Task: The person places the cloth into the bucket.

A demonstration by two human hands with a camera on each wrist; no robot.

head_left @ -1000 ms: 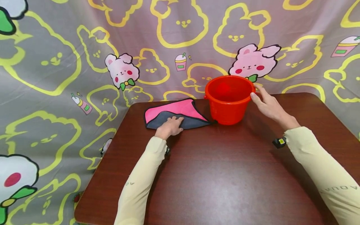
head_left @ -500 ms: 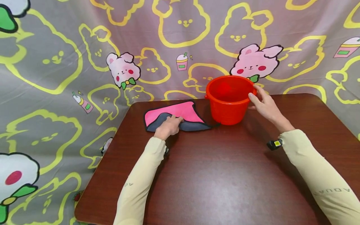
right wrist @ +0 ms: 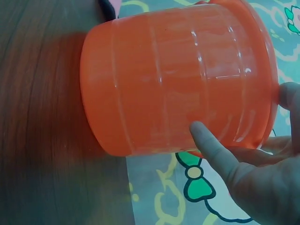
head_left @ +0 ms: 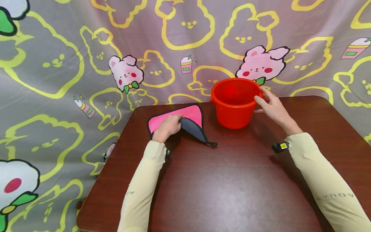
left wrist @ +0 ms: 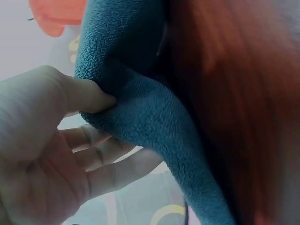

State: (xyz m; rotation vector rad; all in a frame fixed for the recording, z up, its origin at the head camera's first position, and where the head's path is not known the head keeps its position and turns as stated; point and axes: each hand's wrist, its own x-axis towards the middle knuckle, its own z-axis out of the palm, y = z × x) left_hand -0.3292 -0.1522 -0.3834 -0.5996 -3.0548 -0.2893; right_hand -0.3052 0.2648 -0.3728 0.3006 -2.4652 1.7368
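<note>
My left hand [head_left: 169, 126] pinches the near edge of a towel [head_left: 189, 112], pink on one side and dark grey-blue on the other, with a black border. Thumb and fingers crumple the fuzzy dark side of this towel [left wrist: 140, 108] in the left wrist view. One corner with a small black loop trails on the table to the right. A red plastic bucket [head_left: 234, 111] stands upright beside the towel. At its right side, my right hand [head_left: 273, 111] touches the rim and wall with spread, fairly straight fingers; in the right wrist view one fingertip [right wrist: 198, 126] lies against the wall.
Both arms reach over a dark reddish-brown wooden table [head_left: 220, 180]. A grey cloth curtain [head_left: 174, 38] with yellow outlines and cartoon rabbits hangs close behind the table and along its left side.
My left hand has gone from lying on the towel to lifting its edge, folding the dark side back. The loop corner has swung toward me, away from the bucket. My right hand barely moves.
</note>
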